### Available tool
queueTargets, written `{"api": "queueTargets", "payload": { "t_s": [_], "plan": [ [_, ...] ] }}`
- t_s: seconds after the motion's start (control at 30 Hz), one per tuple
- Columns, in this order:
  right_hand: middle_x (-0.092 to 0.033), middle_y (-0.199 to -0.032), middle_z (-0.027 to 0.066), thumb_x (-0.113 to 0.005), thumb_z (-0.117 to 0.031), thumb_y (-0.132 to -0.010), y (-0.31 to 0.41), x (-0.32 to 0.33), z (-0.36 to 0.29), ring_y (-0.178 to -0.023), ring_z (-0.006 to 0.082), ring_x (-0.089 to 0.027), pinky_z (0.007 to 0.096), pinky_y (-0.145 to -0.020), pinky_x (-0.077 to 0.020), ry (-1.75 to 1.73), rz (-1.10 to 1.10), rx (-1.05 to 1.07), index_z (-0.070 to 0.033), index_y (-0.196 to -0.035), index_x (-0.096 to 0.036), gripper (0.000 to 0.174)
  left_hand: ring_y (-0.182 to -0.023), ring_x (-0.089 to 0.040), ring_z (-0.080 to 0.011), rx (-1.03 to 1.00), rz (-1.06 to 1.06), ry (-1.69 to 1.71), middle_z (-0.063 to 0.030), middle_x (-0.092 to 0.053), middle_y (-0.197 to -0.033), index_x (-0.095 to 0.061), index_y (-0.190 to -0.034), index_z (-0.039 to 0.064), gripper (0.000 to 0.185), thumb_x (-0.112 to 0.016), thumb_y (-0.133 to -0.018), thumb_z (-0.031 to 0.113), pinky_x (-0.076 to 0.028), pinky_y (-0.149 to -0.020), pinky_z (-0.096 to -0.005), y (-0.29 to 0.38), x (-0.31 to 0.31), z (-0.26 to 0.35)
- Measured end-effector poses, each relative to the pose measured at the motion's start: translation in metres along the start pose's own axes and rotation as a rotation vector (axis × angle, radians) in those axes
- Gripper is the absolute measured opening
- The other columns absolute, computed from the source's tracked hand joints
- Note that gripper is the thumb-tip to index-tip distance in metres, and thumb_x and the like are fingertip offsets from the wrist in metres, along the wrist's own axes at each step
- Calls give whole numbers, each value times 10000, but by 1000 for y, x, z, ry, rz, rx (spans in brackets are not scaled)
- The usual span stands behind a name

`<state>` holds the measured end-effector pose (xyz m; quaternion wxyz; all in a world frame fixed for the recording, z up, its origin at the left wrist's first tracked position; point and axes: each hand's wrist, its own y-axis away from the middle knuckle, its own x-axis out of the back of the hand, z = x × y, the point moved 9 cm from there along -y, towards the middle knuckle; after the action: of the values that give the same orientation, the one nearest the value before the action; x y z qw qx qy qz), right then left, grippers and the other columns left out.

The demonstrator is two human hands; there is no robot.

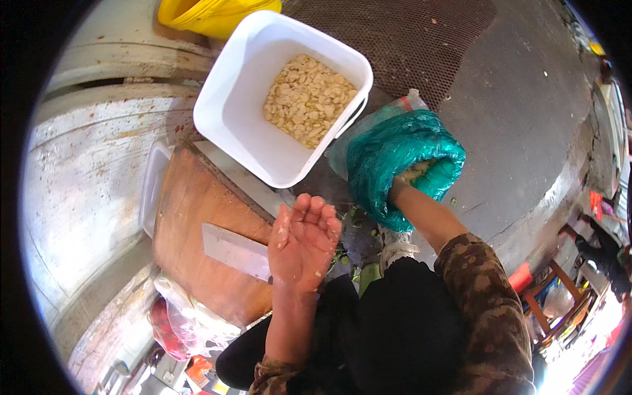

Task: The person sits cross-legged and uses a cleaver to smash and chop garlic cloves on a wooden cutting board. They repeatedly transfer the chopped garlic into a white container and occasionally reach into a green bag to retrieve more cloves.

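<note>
My left hand (302, 242) is raised palm up, fingers slightly curled, with pale bits stuck to the skin and nothing held. Beneath and beside it a cleaver (236, 251) lies on a wooden cutting board (190, 207). My right arm reaches into a green plastic bag (377, 158) with a rolled-down rim; that hand is hidden inside, among pale pieces (415, 171) partly visible in the opening. Ahead stands a white plastic bucket (237, 98), its bottom covered with pale, flat slices (311, 101), possibly garlic, in some liquid.
A yellow container (217, 17) stands beyond the bucket, near a dark perforated mat (395, 39). Clear plastic bags (187, 316) lie beside the board. Green scraps (353, 217) litter the floor by my shoe (396, 247). Another person (600, 252) is at the far right.
</note>
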<state>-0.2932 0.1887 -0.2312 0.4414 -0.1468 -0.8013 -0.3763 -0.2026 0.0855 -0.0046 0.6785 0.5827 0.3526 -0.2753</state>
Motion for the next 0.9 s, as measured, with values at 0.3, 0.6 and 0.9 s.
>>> {"api": "queueTargets", "payload": {
  "t_s": [0.3,0.6,0.9],
  "plan": [
    [-602,-1291,152,-591,-222,-912,-1,-1,3,-1007,348,-622,538,-768,-502,-5,-21,-18,-185,-1372,-497,471,-1079,-597,-282,9,24,-15,-126,-640,-1141,-653,-1145,35,351,-481,-1049,326,-503,-952,-416,0,-3,-6],
    [-594,-1298,164,-583,-197,-925,-3,12,24,-965,345,-633,525,-712,-524,-102,0,-109,-185,-1423,-450,516,-1102,-614,-297,71,-22,-12,-140,-657,-1158,-622,-1187,27,398,-484,-1045,373,-502,-972,-413,7,-1,-18],
    [-585,-1305,176,-575,-173,-938,31,29,98,-924,343,-643,512,-655,-547,-1092,77,-605,-185,-1475,-404,563,-1061,-615,-280,35,41,-51,-114,-661,-1119,-654,-1147,55,347,-521,-1029,353,-508,-928,-411,30,11,-10]
  ]
}}
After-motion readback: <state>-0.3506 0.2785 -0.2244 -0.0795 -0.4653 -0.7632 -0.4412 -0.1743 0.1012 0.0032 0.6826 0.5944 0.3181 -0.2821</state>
